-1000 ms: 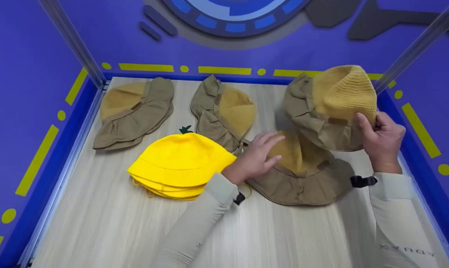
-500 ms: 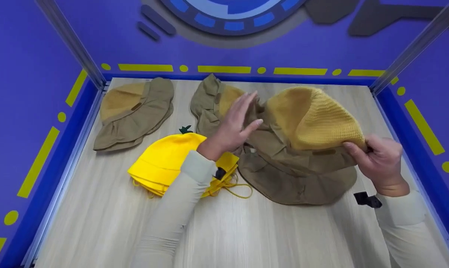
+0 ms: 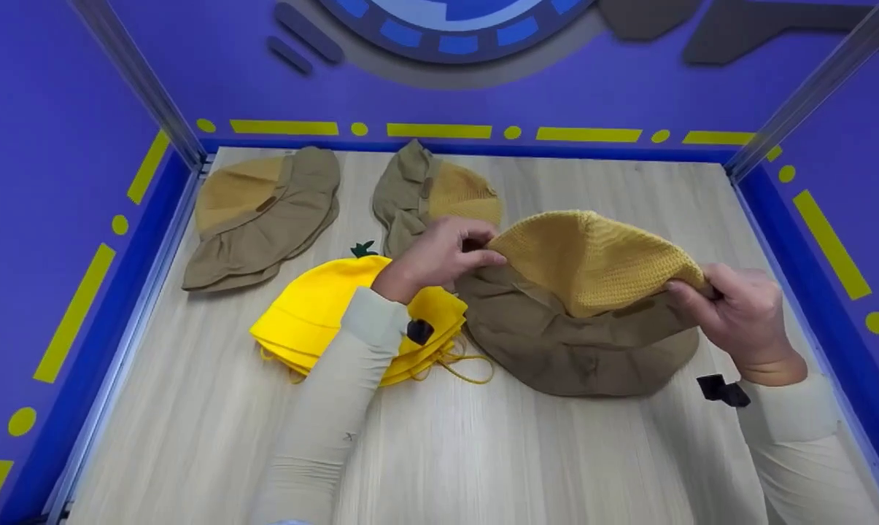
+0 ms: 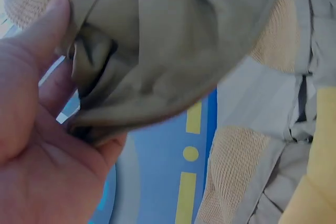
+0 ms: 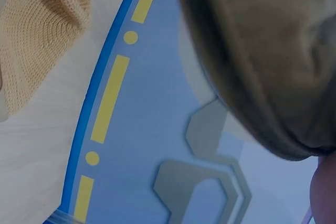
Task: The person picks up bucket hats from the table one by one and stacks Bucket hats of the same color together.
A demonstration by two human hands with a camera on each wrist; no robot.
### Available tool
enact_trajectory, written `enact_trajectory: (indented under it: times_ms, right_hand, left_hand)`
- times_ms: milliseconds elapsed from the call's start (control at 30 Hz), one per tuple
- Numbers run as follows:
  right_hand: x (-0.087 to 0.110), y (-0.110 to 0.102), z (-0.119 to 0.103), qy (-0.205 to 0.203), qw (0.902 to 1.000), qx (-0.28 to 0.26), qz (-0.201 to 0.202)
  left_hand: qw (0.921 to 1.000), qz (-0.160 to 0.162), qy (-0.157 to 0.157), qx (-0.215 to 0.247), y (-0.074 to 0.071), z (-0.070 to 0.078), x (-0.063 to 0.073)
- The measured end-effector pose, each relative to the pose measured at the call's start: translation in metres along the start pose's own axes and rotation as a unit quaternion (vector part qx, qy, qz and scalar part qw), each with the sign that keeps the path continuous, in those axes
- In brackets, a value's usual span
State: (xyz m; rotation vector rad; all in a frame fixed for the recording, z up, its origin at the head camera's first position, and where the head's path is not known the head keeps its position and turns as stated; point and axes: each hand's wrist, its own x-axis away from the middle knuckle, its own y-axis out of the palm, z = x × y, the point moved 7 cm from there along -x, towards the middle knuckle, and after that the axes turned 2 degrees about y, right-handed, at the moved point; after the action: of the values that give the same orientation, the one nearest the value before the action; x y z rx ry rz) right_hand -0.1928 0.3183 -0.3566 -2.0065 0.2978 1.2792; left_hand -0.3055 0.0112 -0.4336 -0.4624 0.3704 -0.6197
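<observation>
Both hands hold a bucket hat with a mustard knitted crown (image 3: 592, 255) and a brown cloth brim (image 4: 173, 51). My left hand (image 3: 439, 255) pinches its left side where crown meets brim, thumb on top. On the opposite side my right hand (image 3: 749, 313) grips it near a small brown patch; in the right wrist view only a bit of that hand shows at the edge, beside the blurred brim (image 5: 273, 61). Beneath it lies a second brown-brimmed hat (image 3: 592, 383), its crown hidden. Stacked yellow hats (image 3: 322, 299) with a green leaf and loose cords sit under my left forearm.
At the back left of the wooden table (image 3: 527, 467) lie folded brown-and-mustard hats (image 3: 264, 219). Another such hat (image 3: 465, 193) is at back centre, partly behind my left hand. Blue panels (image 3: 439, 102) with yellow dashes and metal corner posts (image 3: 140, 80) enclose the table.
The right hand has brought the hat down and left, over the lying hat. My left hand has left the lying hat, moved left and taken the held hat's other side.
</observation>
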Motion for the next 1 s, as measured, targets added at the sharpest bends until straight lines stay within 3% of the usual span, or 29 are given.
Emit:
enact_trajectory:
  times_ms: [200, 400, 467, 667, 800, 1000]
  right_hand:
    - [0.008, 0.004, 0.040, 0.064, 0.9944, 0.011, -0.083]
    - [0.016, 0.012, 0.074, 0.139, 0.9768, 0.037, -0.159]
    - [0.021, 0.018, 0.084, 0.173, 0.9650, 0.035, -0.194]
    - [0.053, 0.040, 0.117, 0.253, 0.9164, 0.021, -0.310]
    - [0.076, 0.055, 0.135, 0.284, 0.8886, 0.026, -0.359]
    - [0.105, 0.074, 0.155, 0.336, 0.8467, 0.033, -0.412]
  left_hand:
    - [0.9991, 0.033, -0.011, -0.024, 0.007, 0.001, -0.002]
    - [0.9975, 0.043, -0.055, -0.012, 0.027, -0.014, -0.007]
    - [0.9963, 0.043, -0.074, 0.000, 0.036, -0.022, -0.008]
    - [0.9896, 0.024, -0.142, 0.006, 0.063, -0.046, -0.007]
    - [0.9828, 0.009, -0.178, -0.047, 0.077, -0.057, -0.006]
    - [0.9713, 0.005, -0.184, -0.150, 0.092, -0.063, -0.011]
